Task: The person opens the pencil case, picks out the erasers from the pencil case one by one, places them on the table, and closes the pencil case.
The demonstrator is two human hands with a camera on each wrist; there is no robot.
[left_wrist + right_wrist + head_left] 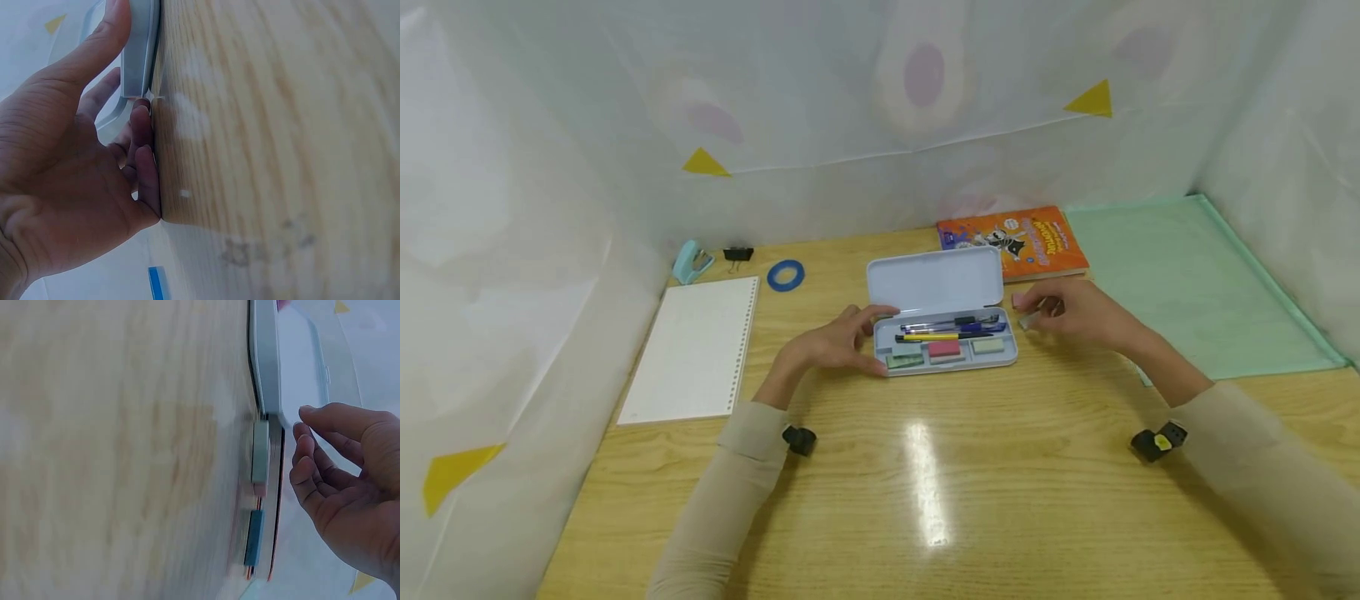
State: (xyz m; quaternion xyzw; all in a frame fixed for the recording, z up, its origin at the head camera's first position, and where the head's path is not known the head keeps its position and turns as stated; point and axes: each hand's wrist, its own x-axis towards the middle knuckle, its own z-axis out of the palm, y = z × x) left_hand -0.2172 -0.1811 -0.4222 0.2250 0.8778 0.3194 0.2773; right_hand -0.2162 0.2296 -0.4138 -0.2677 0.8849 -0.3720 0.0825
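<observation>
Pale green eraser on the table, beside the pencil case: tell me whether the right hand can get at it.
Probably yes: the right hand is empty and close above the pale green eraser, and nothing visible stands between them.

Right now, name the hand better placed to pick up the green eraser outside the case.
Right hand, probably: it's empty, near that green eraser; the left hand grips the case at its opposite end.

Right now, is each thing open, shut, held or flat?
Pale blue rectangular pencil case: open, lid back.
Slim plastic pens: inside case.
Left grip: holding the case's end.
Right grip: holding nothing.
Orange rectangular book: closed.
White punched paper: flat.
Blue tape ring: flat.
Small black binder clip: clamping nothing.
Small light-blue stapler: cannot tell if open.
</observation>
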